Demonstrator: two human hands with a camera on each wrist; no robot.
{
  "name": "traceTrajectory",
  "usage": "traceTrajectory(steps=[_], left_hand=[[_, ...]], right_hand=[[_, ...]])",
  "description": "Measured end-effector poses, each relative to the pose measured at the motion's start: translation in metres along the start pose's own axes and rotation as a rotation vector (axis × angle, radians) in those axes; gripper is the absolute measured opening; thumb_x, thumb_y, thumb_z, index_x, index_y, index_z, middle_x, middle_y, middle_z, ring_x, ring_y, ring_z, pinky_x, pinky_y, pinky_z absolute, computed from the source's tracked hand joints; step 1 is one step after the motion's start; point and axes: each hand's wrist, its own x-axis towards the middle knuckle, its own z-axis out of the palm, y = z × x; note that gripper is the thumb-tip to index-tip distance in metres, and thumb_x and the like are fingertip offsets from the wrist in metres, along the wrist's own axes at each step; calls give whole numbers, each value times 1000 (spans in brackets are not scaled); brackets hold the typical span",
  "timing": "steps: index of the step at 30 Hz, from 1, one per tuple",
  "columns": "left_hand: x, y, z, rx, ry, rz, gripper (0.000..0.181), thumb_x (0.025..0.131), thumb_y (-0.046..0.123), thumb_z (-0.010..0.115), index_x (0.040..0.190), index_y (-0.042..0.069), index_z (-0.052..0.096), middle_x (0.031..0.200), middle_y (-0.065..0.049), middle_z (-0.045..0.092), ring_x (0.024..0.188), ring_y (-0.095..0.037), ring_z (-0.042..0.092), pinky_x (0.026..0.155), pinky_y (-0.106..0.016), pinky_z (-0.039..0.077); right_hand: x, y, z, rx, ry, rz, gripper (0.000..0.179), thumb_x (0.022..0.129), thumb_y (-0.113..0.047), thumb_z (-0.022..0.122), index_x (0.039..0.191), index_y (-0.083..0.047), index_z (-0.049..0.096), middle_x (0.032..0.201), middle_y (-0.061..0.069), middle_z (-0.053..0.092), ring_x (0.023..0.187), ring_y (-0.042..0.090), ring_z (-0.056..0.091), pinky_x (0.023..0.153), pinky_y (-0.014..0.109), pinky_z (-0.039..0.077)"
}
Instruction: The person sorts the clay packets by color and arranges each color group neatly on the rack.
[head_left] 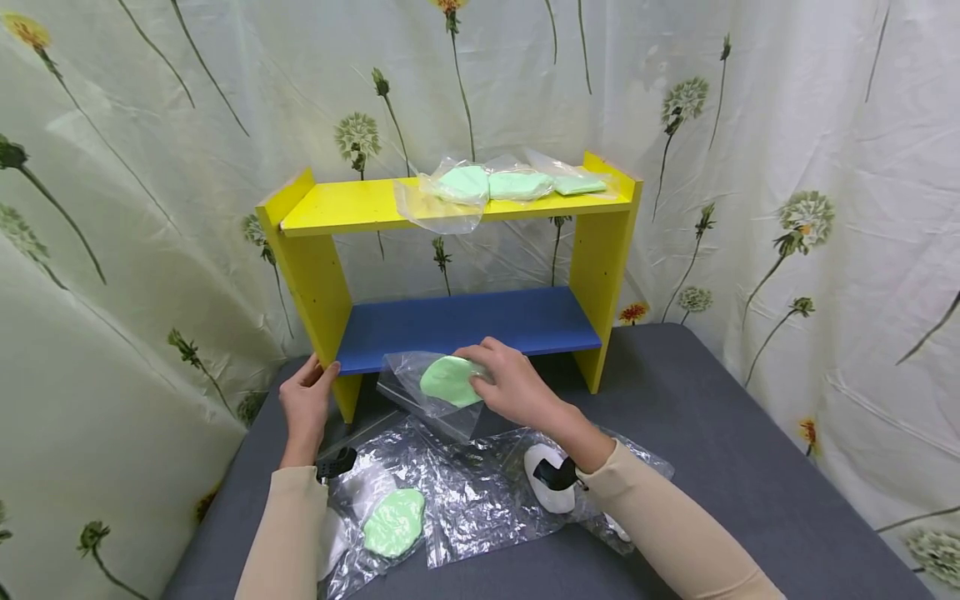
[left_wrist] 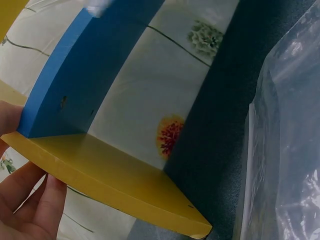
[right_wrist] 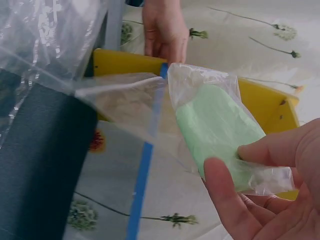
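As left hand (head_left: 306,407) pinches yellow edge (left_wrist: 100,185), right hand (head_left: 517,385) holds bagged green slab (head_left: 448,382), open shelf (head_left: 465,317) behind

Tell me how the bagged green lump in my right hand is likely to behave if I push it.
The clear bag seems floppy, as its loose plastic hangs below the lump. The green lump itself is probably firmer, since it extends beyond your right hand without visibly drooping. Rolling seems unlikely, given its flattened shape.
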Motion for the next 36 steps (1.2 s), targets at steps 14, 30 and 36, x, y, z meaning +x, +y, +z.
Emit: traceTrajectory(steps=[14,30,36], left_hand=[[2,-3,-1,1,11,5,40,77,34,71,115,38,61,112,-4,63,96,-14,60,85,-31,48],[0,-1,-1,-1,14,0,41,78,32,71,117,36,60,113,-5,63,96,-15,60,84,-31,48],[0,-1,0,3,-1,5,42,77,36,71,117,40,59,114,-3,62,98,-14,59,85,-31,47]], right_hand=[[34,-29,-33,55,135,-141,35,82,-10,67,114,-25,63,95,-10,57,75,3,51,56,22,44],[96,-61,-81,124,268,-186,30,81,-14,68,111,-19,65,99,-10,63,80,1,56,56,21,44],[123,-67,-97,88,279,-156,28,81,-16,67,109,-20,66,95,-9,65,76,0,57,55,21,43]])
